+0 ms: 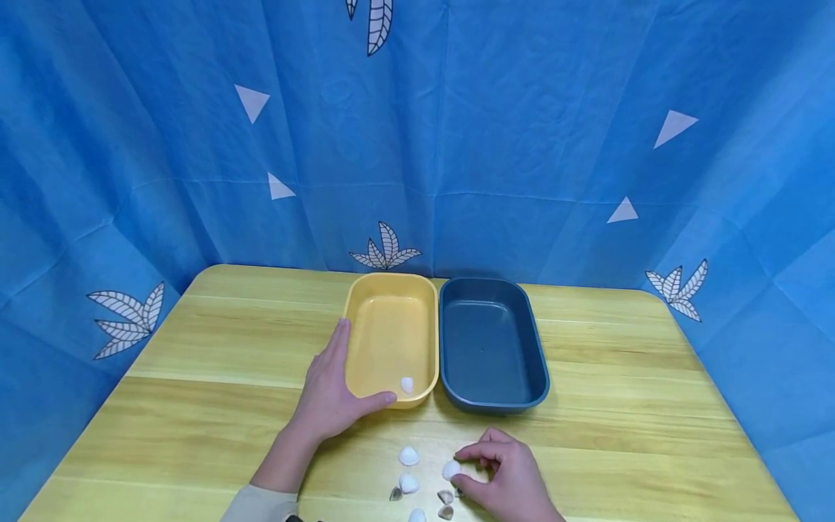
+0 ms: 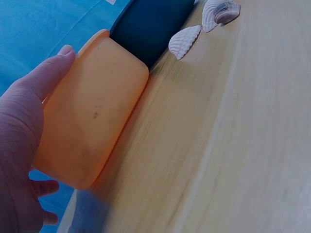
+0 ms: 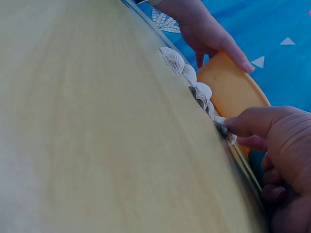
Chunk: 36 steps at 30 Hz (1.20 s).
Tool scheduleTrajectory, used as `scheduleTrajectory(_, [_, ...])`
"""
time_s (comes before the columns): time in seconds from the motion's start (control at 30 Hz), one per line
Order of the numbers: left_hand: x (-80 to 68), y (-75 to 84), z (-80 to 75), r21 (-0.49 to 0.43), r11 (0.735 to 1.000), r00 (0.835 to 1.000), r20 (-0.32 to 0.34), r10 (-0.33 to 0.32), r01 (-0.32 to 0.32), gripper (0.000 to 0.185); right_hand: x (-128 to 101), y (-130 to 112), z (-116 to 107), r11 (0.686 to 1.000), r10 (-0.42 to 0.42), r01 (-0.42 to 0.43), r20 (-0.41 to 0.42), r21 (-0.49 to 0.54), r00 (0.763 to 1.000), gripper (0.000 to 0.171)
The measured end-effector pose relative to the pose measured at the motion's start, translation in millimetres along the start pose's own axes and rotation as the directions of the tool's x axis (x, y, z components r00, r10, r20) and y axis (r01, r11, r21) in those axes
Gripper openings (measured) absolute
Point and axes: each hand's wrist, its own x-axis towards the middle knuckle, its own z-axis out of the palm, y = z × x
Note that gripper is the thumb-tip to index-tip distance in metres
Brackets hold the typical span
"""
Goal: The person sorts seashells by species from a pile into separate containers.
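At the near left corner of a yellow plastic tray [image 1: 385, 337], my left hand [image 1: 329, 399] rests with fingers straight along the side and thumb across the front rim. One white seashell [image 1: 407, 385] lies inside that tray. My right hand [image 1: 509, 471] is down at the table, its thumb and index finger pinching another white seashell [image 1: 450, 470]. Around it lie more white seashells [image 1: 409, 456] and several small brown seashells [image 1: 446, 497]. In the right wrist view, the right thumb [image 3: 252, 121] hides part of the shells [image 3: 203, 91] in a row.
A dark blue tray [image 1: 485, 348] stands right beside the yellow one, with nothing visible in it. Both trays are near the back of the wooden table [image 1: 626, 406]. Behind the table hangs a blue patterned curtain [image 1: 522, 130].
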Motion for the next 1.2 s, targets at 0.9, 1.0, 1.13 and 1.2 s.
scheduleTrajectory(0.9, [0.1,-0.1,-0.6,-0.006,0.999,0.999,-0.022,0.044,-0.044,0.136,2.1,-4.7,0.1,0.997,0.039,-0.037,0.03,-0.067,0.999,0.028])
scheduleTrajectory(1.0, [-0.1,0.5,-1.0,-0.011,0.999,0.999,-0.018,0.042,-0.042,0.135,2.3,-4.6,0.5,0.997,0.049,-0.046,0.035,-0.068,0.998,0.027])
scheduleTrajectory(1.13, [0.6,0.0,-0.4,-0.009,0.999,0.999,-0.017,0.045,-0.045,0.136,3.3,-3.5,0.9,0.994,0.074,-0.072,0.027,-0.079,0.997,0.022])
scheduleTrajectory(1.2, [0.9,-0.7,0.4,-0.008,0.999,0.999,-0.019,0.047,-0.047,0.136,3.7,-2.5,1.4,0.993,0.085,-0.084,0.011,-0.081,0.996,0.021])
